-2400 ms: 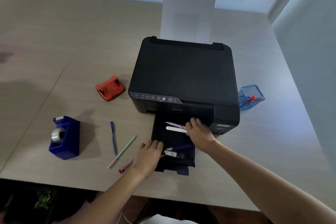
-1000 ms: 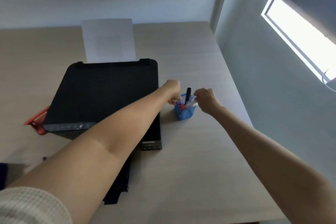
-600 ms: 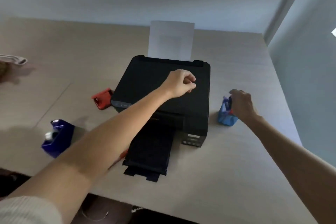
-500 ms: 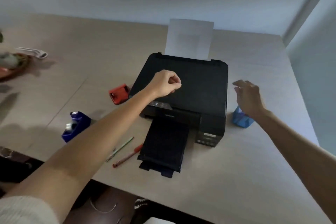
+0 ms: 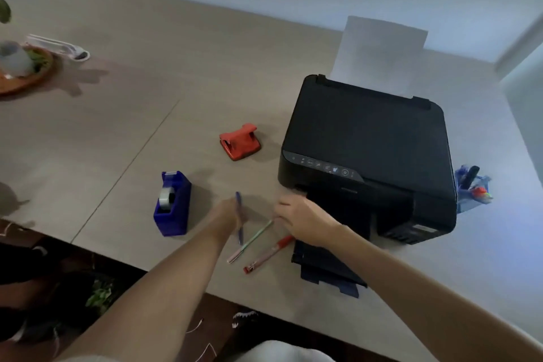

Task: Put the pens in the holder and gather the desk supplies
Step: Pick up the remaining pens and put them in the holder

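I see 3 pens on the desk (image 5: 123, 132): blue pen (image 5: 239, 216), green pen (image 5: 249, 241), red pen (image 5: 269, 254). My left hand (image 5: 227, 214) is blurred at the blue pen, grip unclear; my right hand (image 5: 301, 220) curls over the green pen's tip, grip unclear. The blue holder (image 5: 473, 194) stands right of the printer (image 5: 367, 141), pens inside

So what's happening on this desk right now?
A person is tidying a desk. The left hand is at a blue pen and the right hand reaches toward a green pen and a red pen lying beside the printer. Other pens already stand in the blue holder on the printer's far side. The tape dispenser and red hole punch sit untouched.
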A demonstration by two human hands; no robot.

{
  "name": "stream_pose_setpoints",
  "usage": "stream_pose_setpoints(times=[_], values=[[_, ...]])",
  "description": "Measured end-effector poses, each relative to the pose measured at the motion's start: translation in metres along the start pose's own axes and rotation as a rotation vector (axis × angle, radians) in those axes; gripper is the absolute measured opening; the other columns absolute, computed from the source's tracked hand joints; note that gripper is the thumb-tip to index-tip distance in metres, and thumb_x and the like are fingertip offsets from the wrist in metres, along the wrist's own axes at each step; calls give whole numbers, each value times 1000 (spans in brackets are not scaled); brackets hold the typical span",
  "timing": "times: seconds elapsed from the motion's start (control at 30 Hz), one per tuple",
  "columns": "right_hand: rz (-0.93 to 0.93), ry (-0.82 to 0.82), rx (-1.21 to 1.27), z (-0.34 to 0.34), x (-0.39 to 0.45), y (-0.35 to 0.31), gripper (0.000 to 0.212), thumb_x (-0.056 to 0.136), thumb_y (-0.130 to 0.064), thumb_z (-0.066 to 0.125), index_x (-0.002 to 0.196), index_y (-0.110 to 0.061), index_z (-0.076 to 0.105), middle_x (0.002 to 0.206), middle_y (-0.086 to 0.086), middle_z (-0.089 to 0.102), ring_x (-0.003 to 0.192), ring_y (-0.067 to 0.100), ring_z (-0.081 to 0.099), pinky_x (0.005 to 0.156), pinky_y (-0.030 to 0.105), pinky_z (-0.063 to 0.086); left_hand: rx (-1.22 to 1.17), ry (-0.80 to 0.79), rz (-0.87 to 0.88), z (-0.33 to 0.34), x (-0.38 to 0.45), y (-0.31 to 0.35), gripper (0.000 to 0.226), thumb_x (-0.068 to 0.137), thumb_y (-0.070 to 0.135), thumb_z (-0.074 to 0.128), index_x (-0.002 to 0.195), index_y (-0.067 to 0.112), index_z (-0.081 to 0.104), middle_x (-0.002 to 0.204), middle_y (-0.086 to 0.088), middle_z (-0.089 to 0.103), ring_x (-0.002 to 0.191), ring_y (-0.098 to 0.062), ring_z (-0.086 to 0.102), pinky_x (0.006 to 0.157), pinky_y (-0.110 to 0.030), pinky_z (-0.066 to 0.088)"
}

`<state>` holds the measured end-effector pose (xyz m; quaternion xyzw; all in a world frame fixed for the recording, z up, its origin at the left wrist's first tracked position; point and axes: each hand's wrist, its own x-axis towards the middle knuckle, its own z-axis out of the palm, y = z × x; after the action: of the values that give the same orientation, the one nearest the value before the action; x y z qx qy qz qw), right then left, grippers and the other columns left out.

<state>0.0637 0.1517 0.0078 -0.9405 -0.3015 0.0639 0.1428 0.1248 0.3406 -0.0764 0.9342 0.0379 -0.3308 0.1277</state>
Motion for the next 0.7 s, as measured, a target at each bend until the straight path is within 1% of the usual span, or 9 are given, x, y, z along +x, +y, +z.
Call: stream_pose_setpoints(times=[0.03,0.1,0.2,0.3,0.4,0.47,0.53,0.63,0.7], values=[[46,-117,-12,18,3,-4,9,84,-5,56,89,-4,63,93,12,62,84,32,61,77,41,51,21,2,26,2,5,-4,53,87,13,61,135,-2,45,119,-17,65,106,-31,64,87,-35,52],[79,-276,-86,49,9,-8,19,87,-7,51,102,-3,63,107,17,60,100,37,57,88,45,49,79,45,132,6,15,-12,56,88,1,52,142,8,39,116,-18,63,103,-33,64,86,-37,53],[123,-432,-170,75,14,-20,26,93,-9,45,112,-1,59,126,20,52,120,37,46,99,43,38,62,132,214,10,16,-24,29,93,3,37,119,4,51,115,-22,61,103,-37,61,81,-40,50],[142,-502,-240,90,18,-29,26,95,-11,42,113,-1,58,128,21,49,121,39,45,100,44,39,-3,127,318,20,10,-27,12,96,4,34,102,4,44,104,-28,63,95,-42,62,71,-43,44],[150,-530,-268,94,20,-35,27,96,-10,40,115,-1,56,127,20,48,119,38,47,94,45,42,-8,58,395,38,6,-33,24,93,16,51,111,0,46,114,-27,60,105,-42,59,82,-43,46],[114,-509,-256,92,19,-36,28,94,-8,40,117,-1,54,126,21,49,118,37,47,96,46,40,-3,59,402,43,2,-34,41,86,30,63,113,3,49,118,-21,58,107,-39,59,83,-42,47],[56,-420,-169,88,14,-34,24,91,-8,44,112,-2,55,116,21,55,108,36,54,90,45,44,70,66,389,46,-1,-32,42,87,32,60,117,4,50,122,-19,55,109,-38,60,83,-42,48],[-23,-211,-36,77,-1,-25,15,83,-10,39,88,-10,53,88,12,60,74,26,61,63,33,52,252,110,436,51,-3,-29,31,96,21,43,122,5,49,125,-18,51,109,-37,60,82,-44,48],[-11,-143,77,65,-16,-21,22,84,-4,35,94,-10,53,95,10,58,74,22,55,64,31,52,354,137,438,52,-6,-29,28,97,12,38,123,5,47,125,-17,50,111,-35,57,85,-44,46]])
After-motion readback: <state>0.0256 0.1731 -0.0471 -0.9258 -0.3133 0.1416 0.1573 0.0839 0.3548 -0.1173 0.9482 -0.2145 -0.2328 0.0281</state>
